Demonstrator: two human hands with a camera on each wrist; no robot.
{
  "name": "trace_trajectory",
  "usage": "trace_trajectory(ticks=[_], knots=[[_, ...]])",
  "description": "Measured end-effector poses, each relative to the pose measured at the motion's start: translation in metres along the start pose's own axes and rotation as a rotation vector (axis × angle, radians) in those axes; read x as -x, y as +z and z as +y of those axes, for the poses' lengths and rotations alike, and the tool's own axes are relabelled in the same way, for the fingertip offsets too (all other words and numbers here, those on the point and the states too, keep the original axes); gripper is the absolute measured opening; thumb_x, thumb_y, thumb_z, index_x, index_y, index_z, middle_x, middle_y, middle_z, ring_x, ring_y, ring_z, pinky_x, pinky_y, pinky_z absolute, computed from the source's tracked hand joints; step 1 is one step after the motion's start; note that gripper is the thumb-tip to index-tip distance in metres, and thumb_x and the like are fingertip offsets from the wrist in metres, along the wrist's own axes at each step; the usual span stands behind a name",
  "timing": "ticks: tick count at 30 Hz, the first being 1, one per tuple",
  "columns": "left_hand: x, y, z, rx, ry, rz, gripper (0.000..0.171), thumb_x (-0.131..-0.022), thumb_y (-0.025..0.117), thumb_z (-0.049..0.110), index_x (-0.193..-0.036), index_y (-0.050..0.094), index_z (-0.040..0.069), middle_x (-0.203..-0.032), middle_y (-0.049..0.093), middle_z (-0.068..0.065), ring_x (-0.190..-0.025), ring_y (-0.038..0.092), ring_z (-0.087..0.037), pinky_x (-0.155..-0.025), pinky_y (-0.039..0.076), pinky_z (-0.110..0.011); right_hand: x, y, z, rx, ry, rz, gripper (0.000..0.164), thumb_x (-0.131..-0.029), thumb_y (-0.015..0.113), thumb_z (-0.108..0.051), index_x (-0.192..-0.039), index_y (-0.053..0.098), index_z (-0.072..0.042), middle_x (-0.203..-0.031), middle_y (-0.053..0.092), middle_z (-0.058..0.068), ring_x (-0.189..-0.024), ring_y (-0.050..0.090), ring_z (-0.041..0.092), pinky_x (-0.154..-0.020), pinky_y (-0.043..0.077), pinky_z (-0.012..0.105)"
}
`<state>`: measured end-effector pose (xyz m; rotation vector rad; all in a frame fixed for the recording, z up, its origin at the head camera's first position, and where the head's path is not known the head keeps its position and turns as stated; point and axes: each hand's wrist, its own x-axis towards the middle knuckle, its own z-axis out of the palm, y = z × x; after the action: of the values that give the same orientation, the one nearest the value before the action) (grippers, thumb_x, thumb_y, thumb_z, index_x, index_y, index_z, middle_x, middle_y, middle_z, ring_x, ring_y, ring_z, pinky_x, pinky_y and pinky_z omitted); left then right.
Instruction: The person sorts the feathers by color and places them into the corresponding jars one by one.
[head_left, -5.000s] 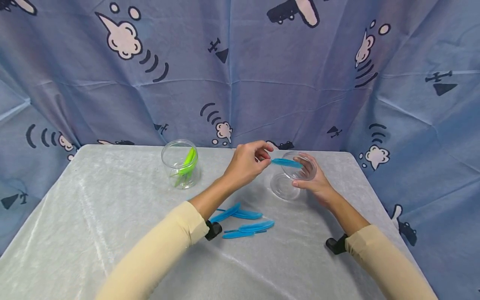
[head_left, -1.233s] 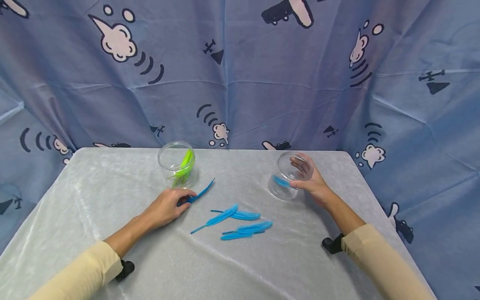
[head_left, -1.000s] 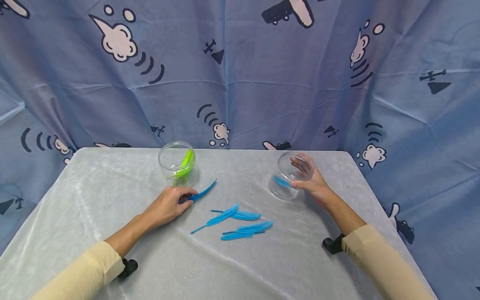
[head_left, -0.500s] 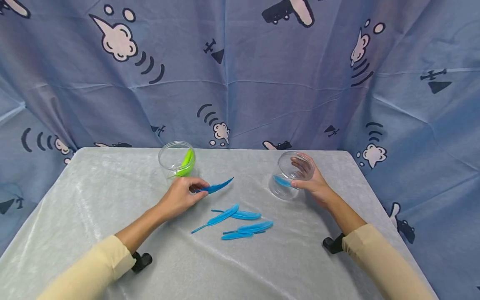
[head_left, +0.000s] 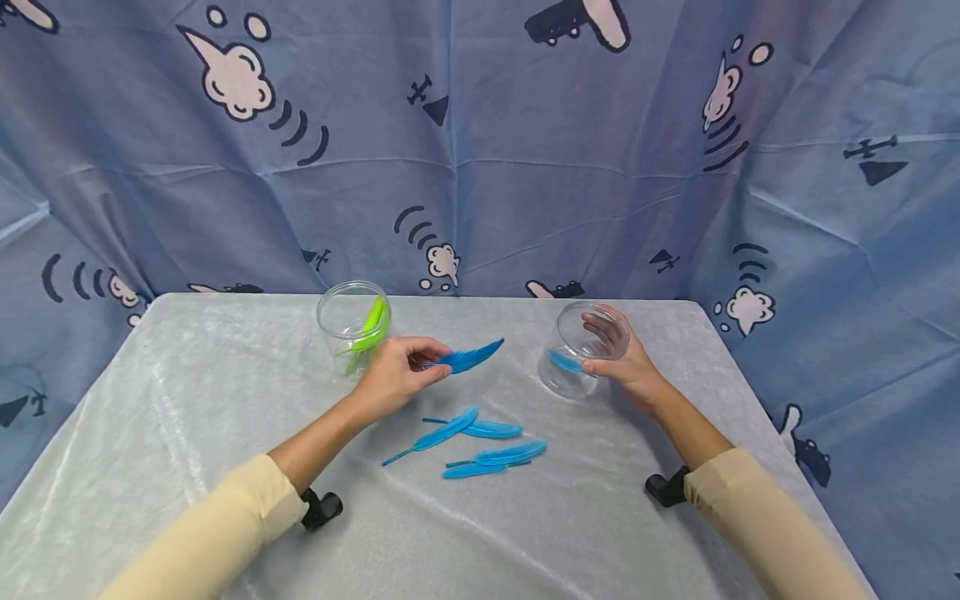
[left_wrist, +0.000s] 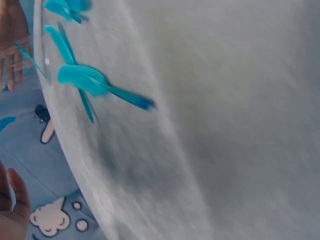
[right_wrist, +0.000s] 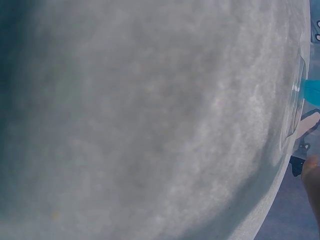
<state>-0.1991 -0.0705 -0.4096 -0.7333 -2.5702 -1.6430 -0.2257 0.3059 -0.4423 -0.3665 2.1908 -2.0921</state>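
Observation:
My left hand (head_left: 399,372) pinches a blue feather (head_left: 472,357) above the table, its tip toward the right. On the right, my right hand (head_left: 633,360) grips a clear plastic jar (head_left: 567,385) near its rim, thumb in front and fingers behind. A blue feather (head_left: 564,362) lies inside that jar. Several more blue feathers (head_left: 491,430) are scattered on the cloth between the hands, some crossing. In the left wrist view two crossed feathers (left_wrist: 82,80) show, and part of the left hand (left_wrist: 15,210) is at the edge. The right wrist view catches a bit of the right hand (right_wrist: 311,180).
Behind the left hand stands another clear jar (head_left: 333,333) with green feathers (head_left: 371,325) in it. A light grey cloth (head_left: 187,417) covers the table. A blue patterned curtain (head_left: 510,192) hangs along the back edge.
Earlier my left hand held a feather at the right jar; one now lies inside. It then took another blue feather near the left jar and has moved right with it. The right hand stays put.

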Motion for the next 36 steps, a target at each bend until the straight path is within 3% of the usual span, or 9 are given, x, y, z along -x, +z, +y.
trace_trajectory(ticks=[9,14,21,33,36], knots=[[-0.02,0.013,0.022,0.105,0.006,-0.016,0.017,-0.089,0.075,0.008,-0.105,0.074,0.002,-0.101,0.073,-0.008,-0.092,0.067,-0.02,-0.079,0.056,-0.031,0.0,0.001,-0.001,-0.005,-0.011,-0.002,0.097,-0.077,0.077,0.009,-0.154,0.02,-0.008,-0.15,0.037,0.009,-0.143,0.028,0.026,-0.118,0.004,0.059],[-0.03,0.019,0.035,0.137,0.017,-0.018,0.018,-0.089,0.074,0.007,-0.106,0.074,0.001,-0.101,0.073,-0.008,-0.093,0.067,-0.02,-0.08,0.056,-0.031,0.001,0.002,-0.003,-0.001,0.004,0.007,0.097,-0.076,0.076,0.01,-0.153,0.022,-0.009,-0.152,0.035,0.013,-0.144,0.026,0.028,-0.119,0.005,0.058],[-0.045,0.029,0.051,0.143,0.056,-0.019,0.018,-0.089,0.074,0.007,-0.106,0.074,0.001,-0.102,0.073,-0.008,-0.092,0.068,-0.018,-0.078,0.056,-0.027,0.001,0.002,-0.003,0.014,0.022,0.012,0.095,-0.078,0.073,0.012,-0.154,0.021,-0.011,-0.156,0.028,0.021,-0.146,0.022,0.032,-0.119,0.005,0.058],[-0.068,0.054,0.069,0.125,0.082,-0.048,0.02,-0.09,0.073,0.008,-0.11,0.073,0.003,-0.103,0.073,-0.007,-0.09,0.067,-0.016,-0.075,0.054,-0.022,-0.001,0.005,-0.005,0.019,0.068,0.03,0.094,-0.081,0.069,0.013,-0.155,0.017,-0.012,-0.154,0.03,0.013,-0.147,0.02,0.033,-0.12,0.006,0.055],[-0.073,0.06,0.071,0.112,0.072,-0.06,0.021,-0.091,0.073,0.01,-0.111,0.073,0.004,-0.104,0.072,-0.007,-0.089,0.066,-0.015,-0.074,0.053,-0.021,-0.001,0.005,-0.005,0.037,0.072,0.033,0.094,-0.081,0.068,0.012,-0.156,0.016,-0.011,-0.157,0.026,0.018,-0.147,0.019,0.034,-0.12,0.007,0.056]])
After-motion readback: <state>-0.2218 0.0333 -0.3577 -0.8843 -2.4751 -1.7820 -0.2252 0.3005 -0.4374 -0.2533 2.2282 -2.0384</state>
